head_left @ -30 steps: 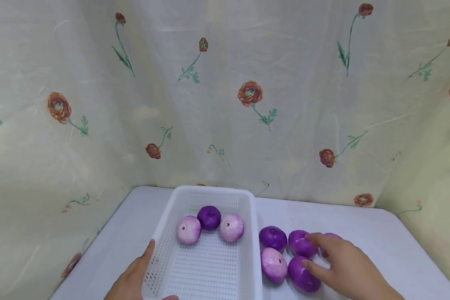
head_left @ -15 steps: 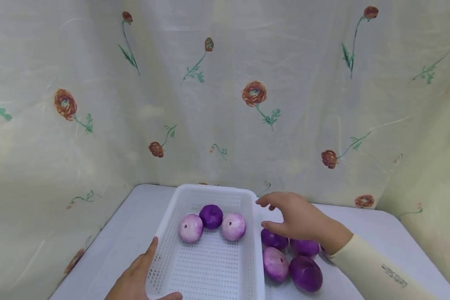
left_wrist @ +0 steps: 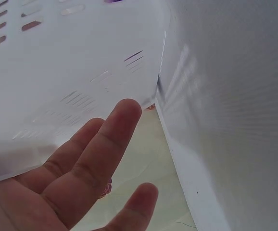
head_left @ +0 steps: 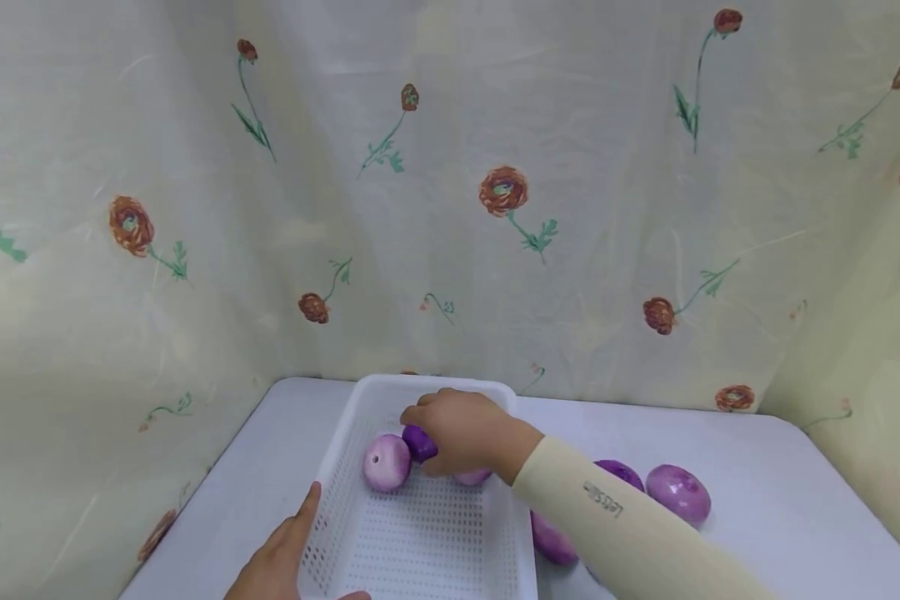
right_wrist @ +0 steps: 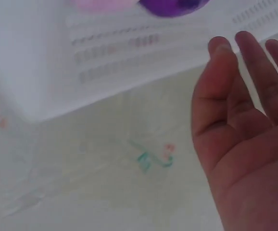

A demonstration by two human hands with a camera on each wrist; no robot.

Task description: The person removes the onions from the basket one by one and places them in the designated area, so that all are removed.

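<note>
Three onions sit at the far end of a white perforated plastic basket (head_left: 420, 546). A pale pink onion (head_left: 387, 463) is on the left, a dark purple onion (head_left: 417, 442) in the middle, and another pale one (head_left: 472, 478) on the right, mostly covered by my right hand (head_left: 465, 429). That hand reaches over the dark onion with its fingertips beside it; the right wrist view shows its fingers loosely bent, with nothing in the palm. My left hand (head_left: 273, 558) rests against the basket's left side, its fingers (left_wrist: 88, 166) extended along the outer wall.
More onions lie right of the basket, such as a pinkish purple one (head_left: 678, 495) and a dark one (head_left: 619, 473); my right sleeve (head_left: 607, 508) hides part of the group. A flowered curtain (head_left: 570, 292) surrounds the white table (head_left: 765, 475) behind and at both sides.
My right hand leaves the loose onions, passes over the basket's right rim and is now above the onions inside. The left hand stays at the basket's side.
</note>
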